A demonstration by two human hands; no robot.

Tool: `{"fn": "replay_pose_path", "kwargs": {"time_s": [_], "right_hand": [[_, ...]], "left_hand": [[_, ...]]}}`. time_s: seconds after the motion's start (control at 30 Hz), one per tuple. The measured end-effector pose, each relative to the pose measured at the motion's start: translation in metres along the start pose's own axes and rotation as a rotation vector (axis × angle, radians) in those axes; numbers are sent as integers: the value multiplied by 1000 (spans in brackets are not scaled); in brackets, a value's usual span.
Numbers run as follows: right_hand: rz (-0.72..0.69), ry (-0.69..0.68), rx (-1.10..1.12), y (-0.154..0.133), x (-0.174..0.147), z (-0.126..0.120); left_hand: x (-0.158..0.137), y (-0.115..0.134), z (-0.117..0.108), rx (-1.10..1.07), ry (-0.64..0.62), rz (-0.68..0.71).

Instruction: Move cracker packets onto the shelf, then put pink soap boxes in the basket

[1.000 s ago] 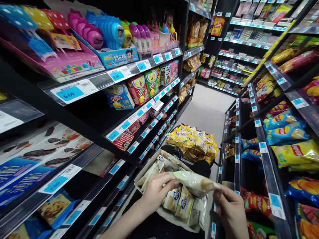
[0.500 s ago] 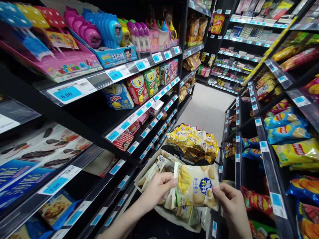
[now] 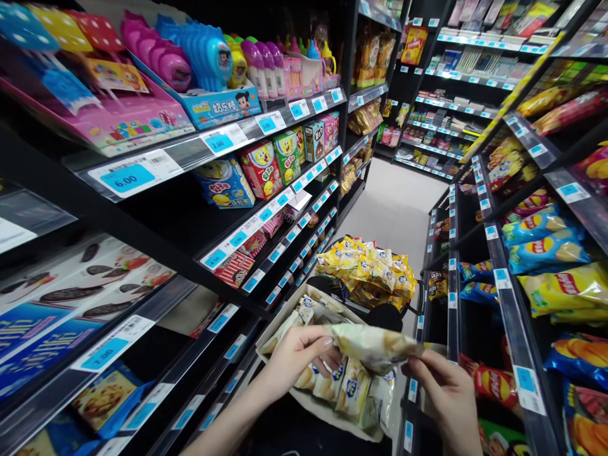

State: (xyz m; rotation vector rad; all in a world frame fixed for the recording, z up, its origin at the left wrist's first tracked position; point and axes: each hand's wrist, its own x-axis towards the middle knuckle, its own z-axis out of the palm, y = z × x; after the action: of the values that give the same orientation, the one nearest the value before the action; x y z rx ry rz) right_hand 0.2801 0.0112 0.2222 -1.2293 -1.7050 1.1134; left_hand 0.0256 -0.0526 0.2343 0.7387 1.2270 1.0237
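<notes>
A small snack bag [image 3: 375, 344], pale green and cream, is stretched between my two hands, tilted so its front is seen edge-on and blurred. My left hand [image 3: 304, 354] pinches its left end between thumb and fingers. At the other end, my right hand [image 3: 439, 380] grips the corner. Below the bag lies an open cardboard box [image 3: 327, 423] with several similar snack packets [image 3: 352, 386] in it. Just beyond sits a heap of yellow snack packets [image 3: 365, 266] in a dark container.
Shelves with blue price tags line both sides of the aisle. Candy toys [image 3: 209, 54] and small boxes [image 3: 261, 171] stand on the left; chip bags [image 3: 567, 288] fill the right. A pale floor [image 3: 387, 196] leads to a back shelf [image 3: 456, 76].
The snack bag has tipped from facing me to nearly flat, its front turning away. Both hands keep hold of its ends. More packets in the box now show beneath it.
</notes>
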Motion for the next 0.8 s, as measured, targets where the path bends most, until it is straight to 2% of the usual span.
{"fn": "replay_pose_path", "kwargs": {"time_s": [0.1, 0.23, 0.33, 0.43, 0.57, 0.7, 0.8], "right_hand": [[-125, -13, 12, 0, 0, -4], [-184, -53, 141, 5, -1, -5], [-151, -39, 199, 7, -4, -3], [-60, -1, 184, 7, -5, 3], [-24, 136, 177, 8, -8, 12], [39, 181, 229, 13, -12, 16], [15, 175, 138, 15, -13, 13]], "left_hand": [[1, -3, -5, 1, 57, 57], [4, -8, -5, 27, 140, 78], [5, -9, 0, -33, 169, 76], [5, -6, 4, -82, 174, 70], [5, -2, 6, -89, 163, 98], [5, -1, 4, 27, 107, 127], [3, 1, 3, 216, 166, 202]]}}
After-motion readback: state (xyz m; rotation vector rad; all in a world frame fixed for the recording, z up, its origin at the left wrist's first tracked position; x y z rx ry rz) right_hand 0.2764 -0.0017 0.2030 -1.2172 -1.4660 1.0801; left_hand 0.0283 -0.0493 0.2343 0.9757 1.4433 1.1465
